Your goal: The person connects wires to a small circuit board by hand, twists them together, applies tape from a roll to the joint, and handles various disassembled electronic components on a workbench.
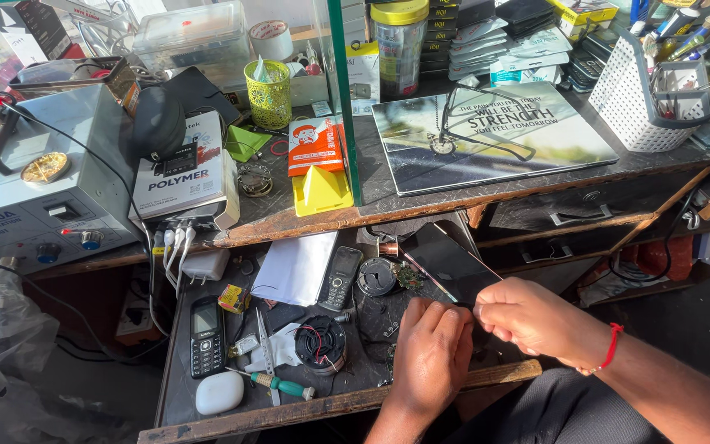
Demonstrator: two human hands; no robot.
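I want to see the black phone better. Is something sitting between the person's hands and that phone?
Nothing visible does. The right hand grips the near end of the black phone, and the left hand sits right below it, with no other thing seen between them.

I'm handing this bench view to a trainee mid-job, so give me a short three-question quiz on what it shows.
1. True or false: both hands are on the black smartphone.
2. What lies nearer the white earbud case: A) the green-handled screwdriver, B) the white basket?
3. Which hand wears the red thread band?

Key:
1. True: the left hand and right hand meet at its near end.
2. A.
3. The right hand.
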